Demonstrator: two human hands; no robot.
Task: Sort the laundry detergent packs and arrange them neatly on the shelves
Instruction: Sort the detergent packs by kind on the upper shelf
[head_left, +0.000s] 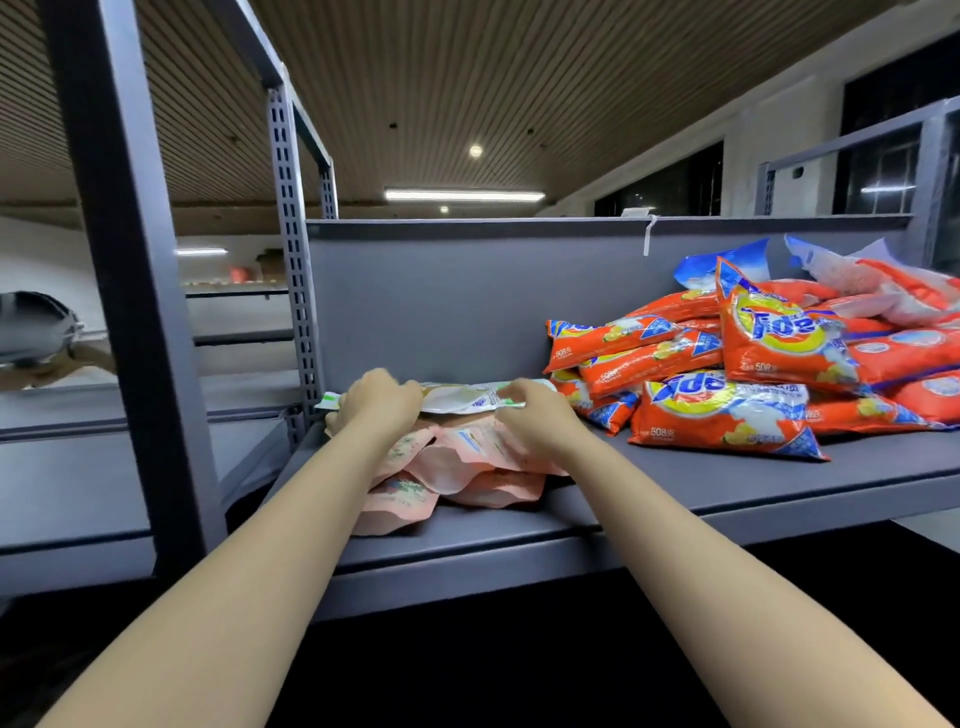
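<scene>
On the grey shelf (675, 483) a white and green detergent pack (462, 399) lies on top of a loose stack of pink packs (467, 462) at the left end. My left hand (376, 402) grips the white pack's left end and my right hand (530, 415) grips its right end, fingers curled over it. To the right is a heap of orange Tide packs (727, 400), several lying flat and one leaning upright (779, 332).
A blue and white pack (722, 265) and pale orange-patterned packs (893, 286) lie at the back of the heap. The shelf's grey back panel (467, 301) rises behind. Slotted uprights (291, 260) stand at the left, with another shelf (78, 467) beyond them.
</scene>
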